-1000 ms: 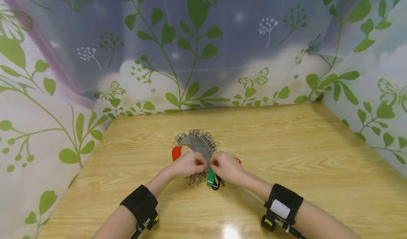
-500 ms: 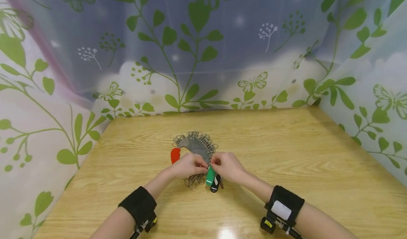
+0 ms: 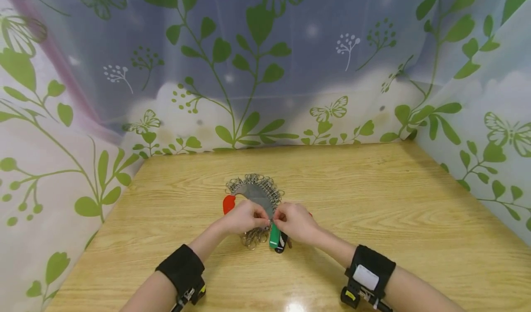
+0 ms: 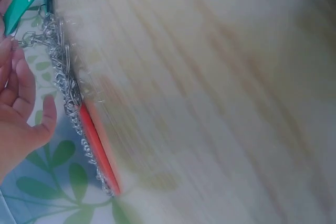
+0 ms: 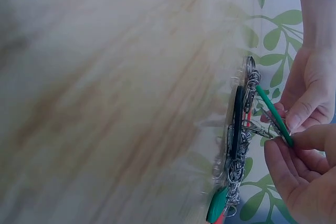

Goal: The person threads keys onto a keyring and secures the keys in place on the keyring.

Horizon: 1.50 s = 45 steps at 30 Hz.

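Observation:
On the table lies a grey crescent-shaped piece [image 3: 258, 196] fringed with small metal rings [image 3: 254, 179], with a red part [image 3: 228, 204] at its left end. My left hand [image 3: 244, 217] pinches something small at the ring fringe, apparently a ring; the fingertips hide most of it. Close beside it, my right hand [image 3: 295, 220] pinches the upper end of a green tag [image 5: 275, 114], which has a slot at one end in the left wrist view. A thin metal piece lies along the tag in the right wrist view. A black tag [image 3: 282, 242] lies next to the green one.
The wooden table [image 3: 365, 183] extends around the hands. Leaf-patterned cloth [image 3: 265, 72] hangs behind and along both sides. In the right wrist view another green piece [image 5: 217, 204] lies at the lower end of the ring bundle.
Both hands stay at almost the same place, fingertips drawn slightly closer together than half a second ago. The green tag has shifted slightly among the fingers.

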Available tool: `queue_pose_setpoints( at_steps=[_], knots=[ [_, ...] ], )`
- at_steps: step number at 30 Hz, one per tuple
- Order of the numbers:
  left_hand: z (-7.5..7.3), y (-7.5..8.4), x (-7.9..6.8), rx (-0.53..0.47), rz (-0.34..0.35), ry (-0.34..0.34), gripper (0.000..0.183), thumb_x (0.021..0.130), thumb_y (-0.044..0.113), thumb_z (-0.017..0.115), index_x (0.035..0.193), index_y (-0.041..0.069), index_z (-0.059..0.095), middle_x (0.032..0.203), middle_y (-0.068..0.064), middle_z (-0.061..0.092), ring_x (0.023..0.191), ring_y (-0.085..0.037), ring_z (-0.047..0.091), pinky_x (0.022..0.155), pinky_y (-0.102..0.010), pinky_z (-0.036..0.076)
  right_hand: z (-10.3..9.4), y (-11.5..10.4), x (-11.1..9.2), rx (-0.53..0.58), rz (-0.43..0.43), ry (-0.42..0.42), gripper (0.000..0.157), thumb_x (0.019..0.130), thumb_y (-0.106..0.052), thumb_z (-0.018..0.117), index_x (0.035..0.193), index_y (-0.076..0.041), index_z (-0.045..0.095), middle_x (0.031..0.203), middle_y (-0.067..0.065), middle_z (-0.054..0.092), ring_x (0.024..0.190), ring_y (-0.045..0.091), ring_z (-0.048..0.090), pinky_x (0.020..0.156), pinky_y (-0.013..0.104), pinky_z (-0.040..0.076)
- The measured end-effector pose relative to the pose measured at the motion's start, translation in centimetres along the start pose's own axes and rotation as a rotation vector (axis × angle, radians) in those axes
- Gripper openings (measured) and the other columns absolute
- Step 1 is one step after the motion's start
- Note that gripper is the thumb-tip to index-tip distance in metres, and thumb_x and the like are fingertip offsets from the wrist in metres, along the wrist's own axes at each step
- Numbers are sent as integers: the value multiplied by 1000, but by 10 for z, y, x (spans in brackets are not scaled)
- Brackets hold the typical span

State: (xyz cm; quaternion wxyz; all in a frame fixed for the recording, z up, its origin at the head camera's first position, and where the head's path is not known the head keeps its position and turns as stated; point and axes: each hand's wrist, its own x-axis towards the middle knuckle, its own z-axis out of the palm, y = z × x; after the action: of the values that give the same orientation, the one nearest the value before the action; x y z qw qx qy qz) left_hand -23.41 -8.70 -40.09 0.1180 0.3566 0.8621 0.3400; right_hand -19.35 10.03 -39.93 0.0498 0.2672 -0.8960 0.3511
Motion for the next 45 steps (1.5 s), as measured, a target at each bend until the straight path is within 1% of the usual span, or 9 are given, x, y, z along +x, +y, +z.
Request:
queue_pose_setpoints(
  at_steps=[6,9,14,17,23,35,39,42,45],
  knots=[
    [-1,2,1,1,9,8,12,84,19,58,77,12,66,65,-5,59,46,-8,35,48,-24,31,1,-1,1,-18,-26,-16,9,81,-6,58,76,-13,59,74,-4,54,66,7,49,56,25,44],
    [-2,2,1,-22,14,7,12,83,19,59,77,11,65,67,-4,60,47,-8,36,48,-25,32,0,-1,2,20,9,-14,7,81,-7,58,77,-12,59,72,-4,55,63,6,50,55,25,44],
    [-1,-1,-1,-64,15,-39,8,82,20,62,81,13,65,73,3,60,59,-9,48,54,-25,39,-1,0,4,74,60,-10,6,81,-7,57,76,-11,58,69,-5,56,59,5,50,52,25,44],
    [-1,-3,-3,-70,5,-28,7,82,20,62,82,14,65,74,4,61,60,-10,48,54,-26,39,-1,2,4,70,70,1,7,80,-6,58,75,-11,57,68,-5,56,60,5,50,54,24,44],
    [-1,-1,-4,-64,-51,2,10,83,21,61,78,12,64,71,-5,60,52,-10,39,51,-25,33,-1,2,4,47,28,11,8,78,-6,59,73,-12,57,67,-5,56,60,5,50,54,25,44],
    [-1,4,-2,4,-41,-10,13,83,19,60,73,12,64,62,-4,57,45,-8,35,48,-24,32,2,-5,1,-11,-20,-23,8,80,-6,58,75,-12,59,72,-5,54,65,8,48,57,27,44],
    [-1,2,-3,-55,-50,-16,12,82,20,60,76,11,64,67,-5,59,47,-9,36,49,-25,32,2,-5,2,-12,-11,-21,8,80,-6,58,76,-12,58,73,-5,54,66,8,48,57,27,44],
    [-2,1,-5,-117,-53,-36,11,82,19,61,80,9,65,72,-6,61,53,-13,44,52,-26,36,0,-5,3,20,25,-15,7,80,-5,58,76,-11,58,73,-4,55,65,7,50,57,25,44],
    [-3,1,-5,-130,-40,-41,10,82,17,61,82,9,65,76,-5,62,58,-14,48,54,-27,38,-2,-3,4,43,49,-2,6,79,-4,58,76,-10,58,70,-4,56,62,6,51,55,24,45]
  ],
)
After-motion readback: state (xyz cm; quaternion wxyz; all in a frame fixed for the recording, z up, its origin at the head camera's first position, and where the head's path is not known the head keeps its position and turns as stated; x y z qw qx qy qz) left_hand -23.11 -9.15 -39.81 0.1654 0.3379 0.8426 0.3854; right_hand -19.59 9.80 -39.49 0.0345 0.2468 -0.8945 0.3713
